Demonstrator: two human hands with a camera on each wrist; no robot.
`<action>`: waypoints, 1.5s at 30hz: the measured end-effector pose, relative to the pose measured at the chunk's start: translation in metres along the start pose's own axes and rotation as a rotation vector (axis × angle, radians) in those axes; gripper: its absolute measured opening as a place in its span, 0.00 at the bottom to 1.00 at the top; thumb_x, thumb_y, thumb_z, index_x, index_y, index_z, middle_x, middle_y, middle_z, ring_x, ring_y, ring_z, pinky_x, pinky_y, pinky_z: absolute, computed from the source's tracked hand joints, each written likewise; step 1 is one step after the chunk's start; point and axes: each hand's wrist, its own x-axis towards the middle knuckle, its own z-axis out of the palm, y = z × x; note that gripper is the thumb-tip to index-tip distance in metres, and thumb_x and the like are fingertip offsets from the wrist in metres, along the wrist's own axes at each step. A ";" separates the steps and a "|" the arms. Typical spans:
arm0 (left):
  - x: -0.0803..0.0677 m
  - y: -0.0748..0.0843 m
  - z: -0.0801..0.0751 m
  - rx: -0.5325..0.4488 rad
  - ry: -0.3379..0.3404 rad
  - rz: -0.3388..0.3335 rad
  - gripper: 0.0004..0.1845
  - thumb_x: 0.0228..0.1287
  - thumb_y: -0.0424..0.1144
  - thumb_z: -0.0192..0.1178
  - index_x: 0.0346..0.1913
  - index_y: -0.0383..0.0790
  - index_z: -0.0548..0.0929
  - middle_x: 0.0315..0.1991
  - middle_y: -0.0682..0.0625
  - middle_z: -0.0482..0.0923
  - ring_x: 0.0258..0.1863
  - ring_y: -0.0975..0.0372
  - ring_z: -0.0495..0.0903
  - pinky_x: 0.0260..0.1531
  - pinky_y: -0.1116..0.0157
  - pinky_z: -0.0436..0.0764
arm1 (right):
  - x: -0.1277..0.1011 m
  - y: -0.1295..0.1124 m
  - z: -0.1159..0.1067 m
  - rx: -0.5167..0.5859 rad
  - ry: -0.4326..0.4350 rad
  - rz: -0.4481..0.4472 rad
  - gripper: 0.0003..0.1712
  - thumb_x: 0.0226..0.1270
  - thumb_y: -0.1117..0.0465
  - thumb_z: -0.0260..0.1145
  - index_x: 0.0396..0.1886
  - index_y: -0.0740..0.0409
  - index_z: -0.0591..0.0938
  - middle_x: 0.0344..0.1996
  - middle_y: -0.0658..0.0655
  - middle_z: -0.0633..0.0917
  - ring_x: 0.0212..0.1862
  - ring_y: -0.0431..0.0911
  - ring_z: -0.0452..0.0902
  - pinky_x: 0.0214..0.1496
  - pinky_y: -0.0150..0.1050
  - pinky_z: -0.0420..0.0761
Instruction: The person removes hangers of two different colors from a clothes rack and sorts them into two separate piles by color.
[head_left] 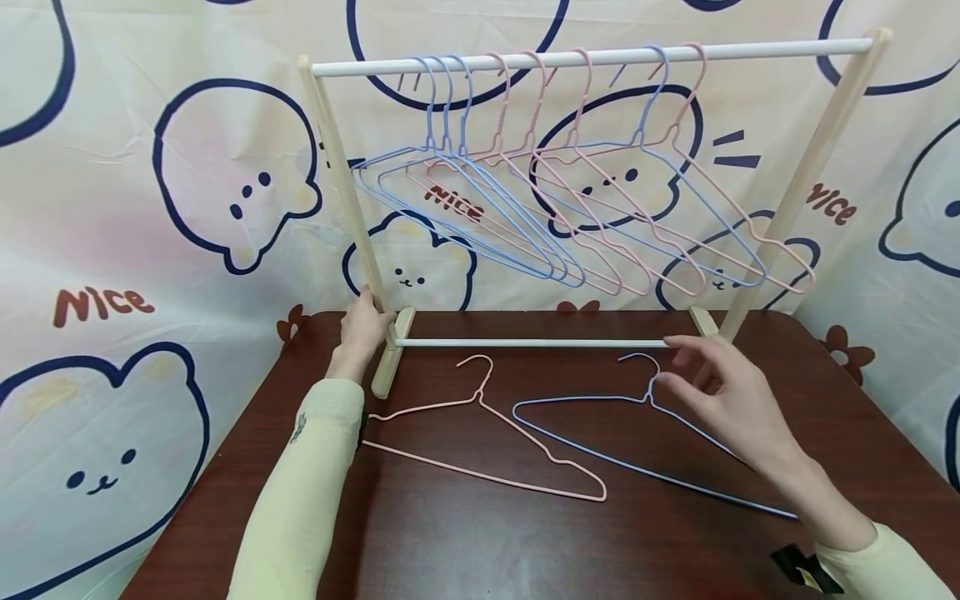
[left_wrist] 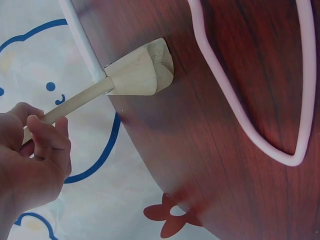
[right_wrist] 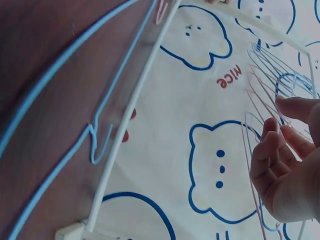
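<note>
A wooden clothes rack with white bars stands at the back of the table. Low on its left post (head_left: 347,192), my left hand (head_left: 363,327) grips the wood; in the left wrist view the fingers (left_wrist: 52,142) curl round the post just above the foot (left_wrist: 132,75). On the table lie a pink hanger (head_left: 480,397), left of centre, and a blue hanger (head_left: 648,397) to its right. My right hand (head_left: 731,408) hovers over the blue hanger's right arm, near the lower bar (head_left: 540,342). Its fingers are loosely bent and hold nothing.
Several blue and pink hangers hang from the upper bar (head_left: 600,58), blue ones (head_left: 446,117) bunched at the left. Behind the rack is a cartoon-printed cloth (head_left: 225,167). The brown table (head_left: 450,550) has its left edge beside my left arm.
</note>
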 end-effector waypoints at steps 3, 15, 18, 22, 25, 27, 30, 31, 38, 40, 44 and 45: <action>0.000 0.000 0.000 -0.008 0.000 -0.002 0.27 0.71 0.37 0.55 0.70 0.36 0.64 0.58 0.31 0.76 0.54 0.40 0.79 0.52 0.45 0.81 | 0.003 -0.001 -0.006 -0.001 0.021 0.023 0.27 0.56 0.68 0.75 0.57 0.56 0.81 0.36 0.49 0.78 0.27 0.32 0.70 0.26 0.23 0.69; -0.002 0.002 -0.002 -0.010 -0.003 -0.010 0.25 0.72 0.37 0.54 0.69 0.36 0.64 0.56 0.31 0.77 0.50 0.41 0.82 0.38 0.53 0.84 | 0.022 0.004 -0.031 -0.026 0.202 0.011 0.30 0.55 0.70 0.75 0.60 0.57 0.81 0.40 0.47 0.75 0.28 0.26 0.66 0.31 0.17 0.66; -0.002 0.003 -0.002 -0.012 -0.003 -0.013 0.26 0.72 0.37 0.54 0.69 0.36 0.64 0.57 0.31 0.76 0.50 0.41 0.82 0.41 0.51 0.84 | 0.026 0.008 -0.037 -0.025 0.247 0.017 0.31 0.54 0.71 0.75 0.60 0.58 0.81 0.42 0.37 0.71 0.28 0.25 0.67 0.32 0.15 0.66; -0.002 0.003 -0.001 -0.015 -0.003 -0.009 0.26 0.72 0.37 0.54 0.70 0.36 0.64 0.57 0.31 0.76 0.50 0.41 0.82 0.42 0.51 0.84 | 0.030 0.014 -0.045 -0.032 0.295 0.005 0.33 0.53 0.72 0.75 0.62 0.57 0.80 0.46 0.29 0.65 0.27 0.22 0.66 0.32 0.14 0.65; -0.002 0.002 0.000 -0.015 -0.003 -0.006 0.26 0.72 0.37 0.54 0.69 0.36 0.64 0.56 0.31 0.77 0.49 0.42 0.82 0.42 0.51 0.84 | 0.032 0.018 -0.050 -0.061 0.318 -0.012 0.34 0.53 0.73 0.75 0.63 0.58 0.79 0.48 0.28 0.63 0.26 0.20 0.65 0.33 0.14 0.64; -0.002 0.002 0.000 -0.014 -0.004 -0.004 0.25 0.72 0.37 0.54 0.69 0.36 0.64 0.56 0.31 0.77 0.49 0.42 0.82 0.42 0.51 0.84 | 0.033 0.021 -0.052 -0.083 0.324 -0.010 0.35 0.53 0.72 0.75 0.63 0.57 0.79 0.49 0.27 0.61 0.26 0.20 0.64 0.33 0.14 0.63; -0.002 0.002 0.000 -0.014 0.001 -0.003 0.25 0.72 0.37 0.54 0.68 0.36 0.65 0.56 0.31 0.77 0.50 0.42 0.82 0.45 0.49 0.83 | 0.035 0.027 -0.056 -0.123 0.331 -0.006 0.36 0.53 0.71 0.75 0.64 0.56 0.78 0.49 0.26 0.59 0.26 0.18 0.62 0.33 0.13 0.62; -0.002 0.002 0.000 -0.014 0.003 -0.003 0.24 0.72 0.37 0.54 0.67 0.36 0.65 0.56 0.31 0.77 0.50 0.41 0.81 0.46 0.49 0.83 | 0.036 0.029 -0.057 -0.134 0.335 -0.004 0.36 0.53 0.71 0.75 0.65 0.56 0.77 0.50 0.26 0.59 0.26 0.18 0.61 0.32 0.13 0.61; -0.002 0.001 -0.001 -0.012 0.013 0.002 0.24 0.71 0.37 0.54 0.66 0.35 0.66 0.56 0.31 0.77 0.53 0.40 0.80 0.53 0.45 0.80 | 0.042 0.044 -0.062 -0.215 0.357 0.073 0.41 0.53 0.67 0.76 0.69 0.51 0.74 0.56 0.56 0.70 0.33 0.29 0.64 0.33 0.22 0.58; -0.001 0.001 0.000 -0.011 0.011 0.002 0.24 0.71 0.37 0.54 0.67 0.35 0.65 0.56 0.31 0.77 0.54 0.40 0.79 0.54 0.45 0.80 | 0.043 0.048 -0.062 -0.254 0.354 0.083 0.43 0.52 0.66 0.76 0.70 0.51 0.72 0.60 0.68 0.66 0.41 0.42 0.68 0.37 0.30 0.59; 0.000 -0.001 0.001 -0.015 0.007 0.003 0.25 0.72 0.37 0.55 0.68 0.35 0.65 0.57 0.31 0.76 0.55 0.40 0.79 0.54 0.45 0.80 | 0.047 0.056 -0.062 -0.267 0.321 0.091 0.46 0.51 0.68 0.76 0.72 0.54 0.69 0.63 0.72 0.64 0.62 0.65 0.60 0.49 0.52 0.61; 0.000 -0.001 0.001 -0.018 0.009 0.002 0.25 0.72 0.37 0.55 0.68 0.35 0.65 0.57 0.31 0.76 0.55 0.40 0.79 0.54 0.45 0.80 | 0.048 0.059 -0.062 -0.265 0.309 0.097 0.47 0.51 0.68 0.76 0.72 0.54 0.69 0.64 0.72 0.63 0.65 0.65 0.57 0.53 0.56 0.60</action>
